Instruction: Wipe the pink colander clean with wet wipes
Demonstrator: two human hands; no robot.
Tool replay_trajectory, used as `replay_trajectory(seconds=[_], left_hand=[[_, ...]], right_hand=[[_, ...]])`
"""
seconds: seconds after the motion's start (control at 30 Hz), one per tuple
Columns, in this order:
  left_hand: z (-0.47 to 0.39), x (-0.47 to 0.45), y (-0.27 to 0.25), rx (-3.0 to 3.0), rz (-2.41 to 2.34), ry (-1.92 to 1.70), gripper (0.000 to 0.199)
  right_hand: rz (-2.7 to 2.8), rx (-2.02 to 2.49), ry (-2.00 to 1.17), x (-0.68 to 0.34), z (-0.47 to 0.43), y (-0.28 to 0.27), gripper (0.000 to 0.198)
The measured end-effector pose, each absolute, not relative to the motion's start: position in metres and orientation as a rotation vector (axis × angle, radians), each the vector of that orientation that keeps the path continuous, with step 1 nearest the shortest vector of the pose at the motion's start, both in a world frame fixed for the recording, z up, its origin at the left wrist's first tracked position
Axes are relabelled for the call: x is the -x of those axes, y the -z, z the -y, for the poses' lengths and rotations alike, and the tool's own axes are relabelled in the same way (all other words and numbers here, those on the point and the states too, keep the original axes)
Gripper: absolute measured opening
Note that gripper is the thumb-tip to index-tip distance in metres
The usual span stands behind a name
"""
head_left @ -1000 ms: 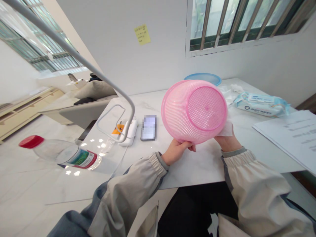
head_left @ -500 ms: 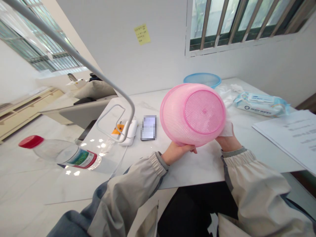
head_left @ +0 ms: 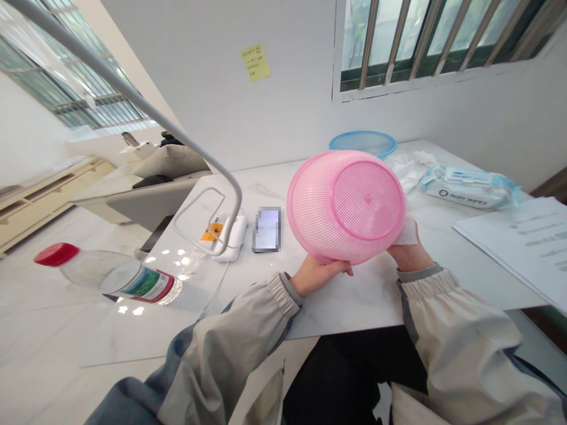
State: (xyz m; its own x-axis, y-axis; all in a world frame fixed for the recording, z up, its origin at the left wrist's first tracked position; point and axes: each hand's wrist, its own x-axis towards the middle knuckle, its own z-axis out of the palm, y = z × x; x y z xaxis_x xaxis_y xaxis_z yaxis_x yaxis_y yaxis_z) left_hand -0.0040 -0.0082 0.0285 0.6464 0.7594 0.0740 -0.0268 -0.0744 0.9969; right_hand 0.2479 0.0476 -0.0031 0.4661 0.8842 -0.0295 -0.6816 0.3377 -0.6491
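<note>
A pink mesh plastic basket (head_left: 310, 206) is tilted on its side above the table, its round perforated base facing me and to the right. Closed on its lower edge is my left hand (head_left: 319, 275), with the thumb along the outside and most fingers underneath. My right hand (head_left: 410, 254) is at the basket's right side, with its fingers hidden behind it. A white wet wipe (head_left: 406, 232) shows between that hand and the basket wall.
Behind stands a blue basket (head_left: 363, 141). To the right lie a pack of wipes (head_left: 469, 188) and printed papers (head_left: 522, 236). On the left are a phone (head_left: 267, 230), a white power strip (head_left: 233, 239), a lamp arm (head_left: 177, 130) and a water bottle (head_left: 110, 274) with a red cap.
The pink basket has turned very slightly, its base shifting a few pixels to the right. Both hands keep nearly the same places.
</note>
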Motion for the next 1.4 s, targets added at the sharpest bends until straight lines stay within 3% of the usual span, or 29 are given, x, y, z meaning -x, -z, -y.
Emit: replay_trajectory(seconds=[0.3,0.53,1.03,1.4], left_hand=[[0.006,0.012,-0.019,-1.670,-0.446,-0.710,0.049],[0.000,0.018,-0.017,-1.841,-0.199,-0.669,0.060],[0.005,0.015,-0.029,-1.758,-0.346,-0.534,0.067],[0.005,0.014,-0.028,-1.736,-0.332,-0.521,0.062]], right_hand=[[0.295,0.702,-1.058,-0.239,-0.044,-0.007,0.030],[0.297,0.723,-1.081,-0.235,-0.040,-0.014,0.025],[0.331,0.721,-1.062,-0.236,-0.038,-0.010,0.012],[0.331,0.719,-1.065,-0.233,-0.035,-0.017,0.014]])
